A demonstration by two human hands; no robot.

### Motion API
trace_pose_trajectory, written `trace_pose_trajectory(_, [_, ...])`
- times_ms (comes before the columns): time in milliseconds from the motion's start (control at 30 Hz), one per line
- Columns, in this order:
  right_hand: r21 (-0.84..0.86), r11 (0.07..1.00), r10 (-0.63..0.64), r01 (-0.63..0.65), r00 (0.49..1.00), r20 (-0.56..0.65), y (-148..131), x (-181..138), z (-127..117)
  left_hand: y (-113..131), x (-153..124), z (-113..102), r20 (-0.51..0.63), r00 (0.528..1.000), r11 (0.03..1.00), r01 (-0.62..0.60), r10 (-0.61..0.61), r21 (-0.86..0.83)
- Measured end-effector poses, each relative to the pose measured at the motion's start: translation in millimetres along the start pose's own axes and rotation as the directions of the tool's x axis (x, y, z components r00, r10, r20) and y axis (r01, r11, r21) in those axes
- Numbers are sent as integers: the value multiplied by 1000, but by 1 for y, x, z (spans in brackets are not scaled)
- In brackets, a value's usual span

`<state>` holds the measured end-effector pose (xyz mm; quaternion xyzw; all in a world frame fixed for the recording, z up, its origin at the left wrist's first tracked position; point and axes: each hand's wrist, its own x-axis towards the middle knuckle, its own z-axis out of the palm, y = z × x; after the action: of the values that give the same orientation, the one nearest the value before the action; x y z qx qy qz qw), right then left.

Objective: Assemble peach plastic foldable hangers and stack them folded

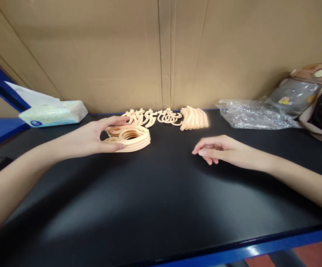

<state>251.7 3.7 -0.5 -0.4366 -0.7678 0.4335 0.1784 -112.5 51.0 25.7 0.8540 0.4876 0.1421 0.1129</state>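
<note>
Brown cardboard [94, 55] stands behind a black tabletop [149, 207]. At the frame's left, a tissue pack [66, 113] lies against the back. Left of centre, the left hand [94, 137] has thumb and fingers parted around a peach stack [142, 141], perhaps to keep its layers aligned; how hard they press I cannot tell. Behind, small curved pieces [149, 118] and, right of centre, bent tubes [196, 118] lie grouped, apparently by shape. Further right, the right hand's [224, 150] fingers curl loosely, slightly parted, holding nothing visible. A clear plastic bag [249, 113] sits beside a bottle [296, 96], upper right.
</note>
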Motion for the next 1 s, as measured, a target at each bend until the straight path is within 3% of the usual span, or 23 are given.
trace_pose_trajectory(133, [-1, 1000, 3, -3, 1000, 5, 0, 0, 0, 1, 2, 0, 23, 994, 993, 110, -109, -35])
trace_pose_trajectory(300, [-1, 1000, 2, -2, 1000, 5, 0, 0, 0, 2, 2, 0, 48, 989, 990, 139, -137, -40])
trace_pose_trajectory(600, [-14, 1000, 0, 0, 1000, 6, 1, 0, 0, -3, 1, 0, 77, 988, 991, 134, -132, -18])
trace_pose_trajectory(833, [-15, 1000, -3, 3, 1000, 12, 0, 0, 0, -24, -3, -10, 139, 990, 993, 17, -33, 120])
trace_pose_trajectory(1000, [-21, 1000, 2, -2, 1000, 12, -1, 0, 0, -38, -6, -25, 127, 986, 972, 76, -106, 221])
